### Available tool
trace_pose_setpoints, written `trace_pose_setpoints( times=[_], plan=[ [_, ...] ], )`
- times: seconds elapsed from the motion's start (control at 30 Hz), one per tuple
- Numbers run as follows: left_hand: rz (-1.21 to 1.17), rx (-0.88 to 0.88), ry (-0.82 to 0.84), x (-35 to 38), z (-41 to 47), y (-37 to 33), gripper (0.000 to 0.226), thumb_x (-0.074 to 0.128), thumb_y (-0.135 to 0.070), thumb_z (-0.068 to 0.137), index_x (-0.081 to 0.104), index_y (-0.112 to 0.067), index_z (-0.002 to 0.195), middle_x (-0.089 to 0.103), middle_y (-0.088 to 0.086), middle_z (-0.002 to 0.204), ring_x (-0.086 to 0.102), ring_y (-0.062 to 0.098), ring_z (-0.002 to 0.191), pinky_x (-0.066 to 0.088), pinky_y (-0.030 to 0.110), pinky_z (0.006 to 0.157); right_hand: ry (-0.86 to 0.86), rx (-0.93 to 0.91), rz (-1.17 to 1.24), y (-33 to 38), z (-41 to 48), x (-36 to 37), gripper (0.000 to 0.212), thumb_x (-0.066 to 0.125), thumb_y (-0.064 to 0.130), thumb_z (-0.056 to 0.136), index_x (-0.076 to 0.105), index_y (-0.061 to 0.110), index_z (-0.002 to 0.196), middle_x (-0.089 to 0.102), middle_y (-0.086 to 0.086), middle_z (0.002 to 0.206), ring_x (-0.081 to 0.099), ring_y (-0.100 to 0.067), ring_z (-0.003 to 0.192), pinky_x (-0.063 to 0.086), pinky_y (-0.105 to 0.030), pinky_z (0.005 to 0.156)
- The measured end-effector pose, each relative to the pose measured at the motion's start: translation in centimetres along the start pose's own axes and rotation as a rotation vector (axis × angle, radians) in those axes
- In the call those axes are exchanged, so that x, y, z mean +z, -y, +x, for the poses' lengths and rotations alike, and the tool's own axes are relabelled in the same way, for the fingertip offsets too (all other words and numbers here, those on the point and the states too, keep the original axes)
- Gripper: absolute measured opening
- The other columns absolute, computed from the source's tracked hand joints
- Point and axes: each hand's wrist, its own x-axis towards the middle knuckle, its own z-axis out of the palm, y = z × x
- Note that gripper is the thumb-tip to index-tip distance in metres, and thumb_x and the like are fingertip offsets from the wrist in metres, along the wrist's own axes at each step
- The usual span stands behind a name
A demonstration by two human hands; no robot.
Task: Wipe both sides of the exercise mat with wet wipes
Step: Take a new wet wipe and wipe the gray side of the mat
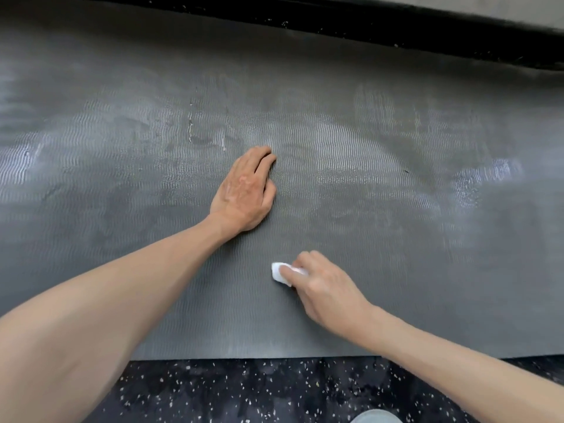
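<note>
You are pressing your left hand (pixel 244 190) flat, fingers straight, on the mat (pixel 412 215), likely pinning it so it is not sliding on the speckled floor (pixel 244 389). Your right hand (pixel 326 288) is gripping a bunched white wipe (pixel 279 271) against the mat's near part; its wavy-ribbed grey surface is showing shiny damp streaks farther out
</note>
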Motion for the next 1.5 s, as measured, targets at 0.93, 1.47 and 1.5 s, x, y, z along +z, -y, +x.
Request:
trace_pose_setpoints(
  times=[0.93, 1.47, 1.5],
  plan=[
    [0.013, 0.005, -0.003, 0.0, 0.0, 0.3, 0.042, 0.046, -0.017, 0.091, 0.05, 0.0, 0.129, 0.048, 0.012, 0.134, 0.044, 0.027, 0.128, 0.035, 0.039, 0.111, 0.126, -0.179, 0.007, 2.9, -7.6, 1.0, 0.03, 0.041, -0.001, 0.078, 0.061, 0.013, 0.095, 0.043, -0.001, 0.079, 0.027, -0.013, 0.072, 0.022, -0.024, 0.053],
    [0.024, 0.011, 0.012, 0.1, -0.1, 0.1, 0.043, 0.046, -0.017, 0.091, 0.049, -0.001, 0.131, 0.047, 0.012, 0.136, 0.042, 0.027, 0.129, 0.033, 0.038, 0.113, -0.028, -0.022, 0.087, -2.1, -5.0, -0.7, 0.027, 0.049, 0.001, 0.085, 0.058, 0.015, 0.107, 0.054, -0.009, 0.08, 0.045, -0.022, 0.069, 0.042, -0.029, 0.046],
    [0.021, 0.011, 0.009, 0.1, 0.0, 0.0, 0.043, 0.047, -0.017, 0.091, 0.049, -0.001, 0.131, 0.047, 0.013, 0.136, 0.043, 0.027, 0.129, 0.033, 0.037, 0.112, -0.119, 0.049, 0.062, -3.4, -3.3, -1.3, 0.026, 0.047, 0.001, 0.086, 0.062, 0.012, 0.105, 0.055, -0.011, 0.079, 0.048, -0.026, 0.067, 0.044, -0.031, 0.047]
  ],
)
